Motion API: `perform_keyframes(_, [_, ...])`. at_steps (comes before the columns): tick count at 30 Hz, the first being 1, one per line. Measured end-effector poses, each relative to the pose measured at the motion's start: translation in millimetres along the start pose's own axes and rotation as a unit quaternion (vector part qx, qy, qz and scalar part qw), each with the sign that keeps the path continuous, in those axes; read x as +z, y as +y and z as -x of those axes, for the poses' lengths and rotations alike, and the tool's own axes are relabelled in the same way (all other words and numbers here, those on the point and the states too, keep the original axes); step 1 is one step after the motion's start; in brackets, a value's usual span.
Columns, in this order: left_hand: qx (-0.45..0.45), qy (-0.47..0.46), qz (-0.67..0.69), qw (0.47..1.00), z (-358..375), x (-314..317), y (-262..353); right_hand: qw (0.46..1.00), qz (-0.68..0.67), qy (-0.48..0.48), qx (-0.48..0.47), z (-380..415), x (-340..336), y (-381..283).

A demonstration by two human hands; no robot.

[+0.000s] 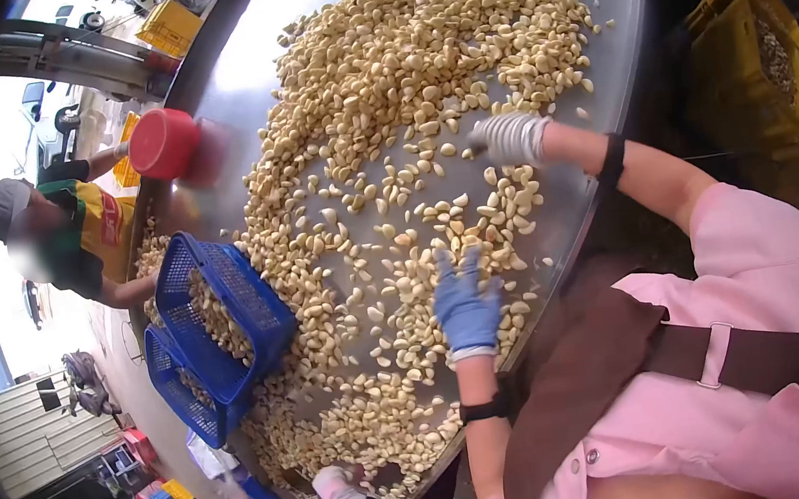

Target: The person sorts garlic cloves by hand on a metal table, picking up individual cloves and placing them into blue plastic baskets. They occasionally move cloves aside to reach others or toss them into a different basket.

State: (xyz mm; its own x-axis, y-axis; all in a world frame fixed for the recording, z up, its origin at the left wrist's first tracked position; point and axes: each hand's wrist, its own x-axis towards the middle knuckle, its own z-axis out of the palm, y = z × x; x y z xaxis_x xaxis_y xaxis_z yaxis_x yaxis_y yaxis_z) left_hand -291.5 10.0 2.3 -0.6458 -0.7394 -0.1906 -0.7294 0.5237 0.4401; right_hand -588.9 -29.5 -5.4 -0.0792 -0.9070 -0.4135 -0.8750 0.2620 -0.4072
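Note:
Peeled garlic cloves (395, 58) lie in a thick heap over the far part of a metal table (630, 47), thinning toward me. My left hand (467, 303), in a blue glove, rests on a small cluster of cloves near the table edge, its fingers spread. Farther along, my right hand (511, 139) wears a pale knit glove and is low over the metal beside scattered cloves. Its fingers point down and away, so their grip cannot be made out.
Two blue plastic baskets (272, 312) holding cloves stand at the table's far side. A person (79, 226) opposite holds a red tub (166, 144). Other workers' gloved hands (334, 480) reach in from both ends. Yellow crates (737, 94) stand beside me on the right.

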Motion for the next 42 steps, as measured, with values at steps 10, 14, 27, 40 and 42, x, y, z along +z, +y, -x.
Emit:
perform_keyframes(10, [-0.313, -0.011, -0.074, 0.947, 145.3, -15.6, -148.6, 0.942, 0.254, -0.099, -0.194, 39.9, 85.2, -67.9])
perform_keyframes(14, [-0.329, 0.109, -0.098, 0.933, 110.7, -29.1, -141.6, 0.955, 0.206, -0.132, -0.167, 26.6, 108.4, -79.6])
perform_keyframes(27, [-0.257, 0.122, 0.026, 0.958, 28.6, -9.2, -146.2, 0.656, -0.725, -0.205, -0.046, 63.6, 15.1, -27.4])
perform_keyframes(40, [-0.152, 0.073, 0.039, 0.985, 21.2, 25.3, -86.2, 0.951, 0.138, -0.120, -0.250, -6.0, 110.4, -102.3])
perform_keyframes(42, [-0.165, 0.065, 0.067, 0.982, 29.4, 20.5, -90.0, 0.926, 0.211, -0.200, -0.242, -6.4, 92.2, -110.4])
